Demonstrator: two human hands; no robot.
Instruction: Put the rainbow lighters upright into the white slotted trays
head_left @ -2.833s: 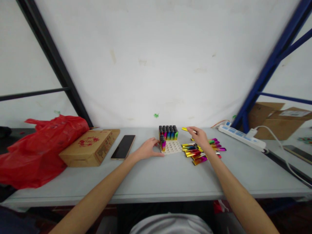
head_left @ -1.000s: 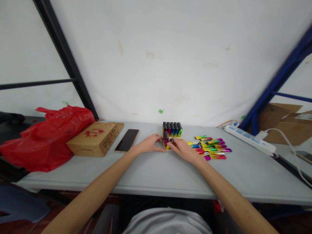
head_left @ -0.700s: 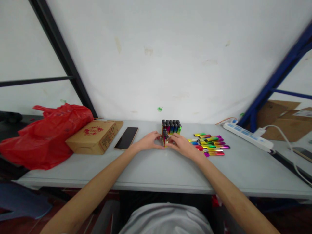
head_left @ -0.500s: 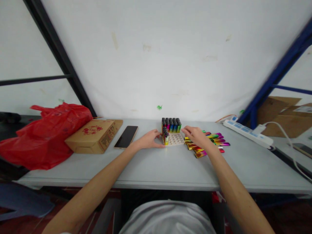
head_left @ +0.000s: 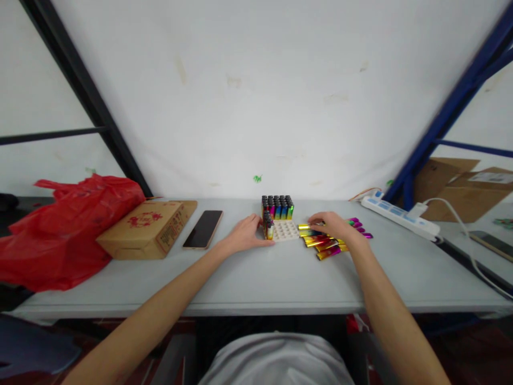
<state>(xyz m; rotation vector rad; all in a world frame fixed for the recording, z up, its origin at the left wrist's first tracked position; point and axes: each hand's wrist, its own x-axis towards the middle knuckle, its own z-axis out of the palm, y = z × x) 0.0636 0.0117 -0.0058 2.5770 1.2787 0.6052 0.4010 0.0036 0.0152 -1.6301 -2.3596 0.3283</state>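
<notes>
A white tray (head_left: 289, 238) with rows of round holes rests on the table. Upright lighters (head_left: 277, 208) with black tops and shiny colored bodies fill its back rows and a column along its left side. My left hand (head_left: 247, 233) is curved around the tray's left side, thumb at the front corner and fingers by the lighters there, gripping it. To the right of the tray lies a pile of loose metallic lighters (head_left: 326, 251) in gold, red and purple. Over that pile is my right hand (head_left: 331, 223), its fingers bent apart and reaching down to the lighters; its fingertips are partly hidden.
Left of the tray lies a dark phone (head_left: 203, 229), then a brown cardboard box (head_left: 140, 227) and a red plastic bag (head_left: 80, 230). On the right are a white power strip (head_left: 401, 218) with a cable and an open carton (head_left: 457, 190). A wall stands behind the table.
My right hand has moved right, from the tray's right edge to over the loose lighters. My left hand stays at the tray's left side. The view has shifted slightly.
</notes>
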